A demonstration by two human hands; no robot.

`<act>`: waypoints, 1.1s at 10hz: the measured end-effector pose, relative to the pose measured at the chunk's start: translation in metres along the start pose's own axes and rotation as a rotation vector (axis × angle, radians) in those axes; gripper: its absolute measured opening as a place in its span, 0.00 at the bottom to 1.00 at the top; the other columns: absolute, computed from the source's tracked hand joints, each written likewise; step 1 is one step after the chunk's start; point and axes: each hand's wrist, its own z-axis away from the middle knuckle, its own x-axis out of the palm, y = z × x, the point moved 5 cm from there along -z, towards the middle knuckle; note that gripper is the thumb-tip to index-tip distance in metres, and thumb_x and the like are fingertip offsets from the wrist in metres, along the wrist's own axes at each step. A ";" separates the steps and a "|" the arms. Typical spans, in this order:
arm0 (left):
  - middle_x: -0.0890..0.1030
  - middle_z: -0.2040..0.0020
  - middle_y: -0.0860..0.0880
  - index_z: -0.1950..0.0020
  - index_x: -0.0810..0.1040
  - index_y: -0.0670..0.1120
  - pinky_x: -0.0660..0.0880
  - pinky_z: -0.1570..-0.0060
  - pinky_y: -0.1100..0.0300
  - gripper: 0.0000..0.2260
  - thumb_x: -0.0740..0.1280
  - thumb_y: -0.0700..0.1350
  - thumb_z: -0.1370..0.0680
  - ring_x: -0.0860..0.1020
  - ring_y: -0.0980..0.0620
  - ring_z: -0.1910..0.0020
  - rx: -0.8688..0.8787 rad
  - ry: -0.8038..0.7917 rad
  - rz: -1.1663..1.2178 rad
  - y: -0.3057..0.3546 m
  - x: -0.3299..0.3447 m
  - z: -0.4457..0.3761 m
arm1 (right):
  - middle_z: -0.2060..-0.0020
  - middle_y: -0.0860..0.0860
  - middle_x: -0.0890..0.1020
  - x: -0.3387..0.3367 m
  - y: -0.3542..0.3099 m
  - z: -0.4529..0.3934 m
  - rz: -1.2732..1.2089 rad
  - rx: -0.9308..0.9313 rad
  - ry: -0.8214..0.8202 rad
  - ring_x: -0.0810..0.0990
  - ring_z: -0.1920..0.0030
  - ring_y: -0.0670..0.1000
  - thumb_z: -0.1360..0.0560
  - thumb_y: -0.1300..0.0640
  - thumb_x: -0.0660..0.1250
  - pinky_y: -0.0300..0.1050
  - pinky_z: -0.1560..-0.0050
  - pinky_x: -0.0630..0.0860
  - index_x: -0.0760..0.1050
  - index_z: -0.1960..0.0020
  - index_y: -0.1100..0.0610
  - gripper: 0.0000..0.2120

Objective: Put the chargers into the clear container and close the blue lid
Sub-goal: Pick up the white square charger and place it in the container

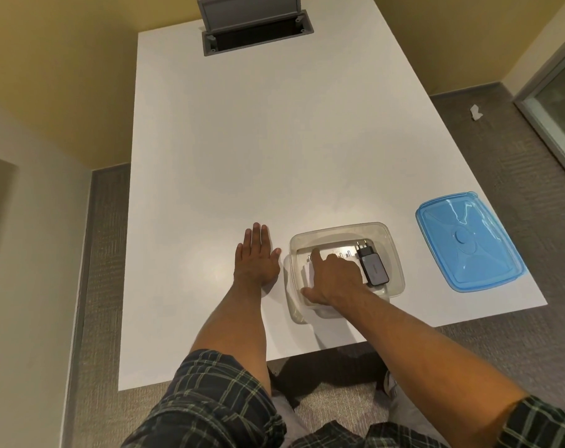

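A clear container (392, 250) stands on the white table near its front right. Inside it, at the right, lies a dark grey charger (373, 266) with its plug prongs pointing away from me. My right hand (331, 276) reaches into the container and covers a white charger (308, 270), of which only a sliver and some prongs show; whether the fingers grip it or rest on it cannot be told. My left hand (257, 257) lies flat on the table just left of the container, fingers spread, holding nothing. The blue lid (468, 240) lies flat to the right of the container.
The white table (258, 140) stretches far ahead. A grey cable hatch (255, 30) with a raised flap sits at its far edge. The blue lid lies close to the table's right edge. A scrap of white paper (475, 112) is on the carpet at the right.
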 end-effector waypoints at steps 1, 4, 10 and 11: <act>0.33 0.17 0.50 0.16 0.34 0.48 0.39 0.18 0.47 0.29 0.44 0.56 0.13 0.35 0.49 0.17 0.004 -0.001 0.000 0.000 -0.001 0.000 | 0.41 0.56 0.78 0.001 0.000 0.004 0.006 -0.028 -0.027 0.81 0.45 0.57 0.32 0.31 0.68 0.48 0.59 0.71 0.51 0.20 0.52 0.50; 0.34 0.16 0.50 0.16 0.35 0.48 0.40 0.18 0.48 0.29 0.45 0.56 0.13 0.36 0.49 0.16 0.002 0.000 -0.005 0.003 -0.004 0.004 | 0.40 0.57 0.77 0.000 -0.001 0.008 0.016 -0.036 -0.080 0.81 0.43 0.57 0.31 0.36 0.69 0.48 0.58 0.71 0.49 0.19 0.53 0.50; 0.81 0.48 0.46 0.47 0.79 0.44 0.77 0.45 0.50 0.17 0.53 0.49 0.14 0.80 0.43 0.46 0.009 0.309 0.038 0.050 -0.077 0.042 | 0.73 0.51 0.79 -0.081 0.015 0.015 0.137 -0.254 0.378 0.79 0.75 0.55 0.30 0.55 0.71 0.41 0.73 0.56 0.76 0.63 0.54 0.06; 0.81 0.51 0.46 0.52 0.78 0.45 0.77 0.49 0.50 0.16 0.53 0.48 0.15 0.80 0.42 0.51 0.039 0.391 0.069 0.081 -0.093 0.044 | 0.74 0.50 0.79 -0.097 0.043 0.017 0.037 -0.165 0.467 0.79 0.75 0.56 0.25 0.50 0.67 0.40 0.74 0.62 0.78 0.61 0.52 0.08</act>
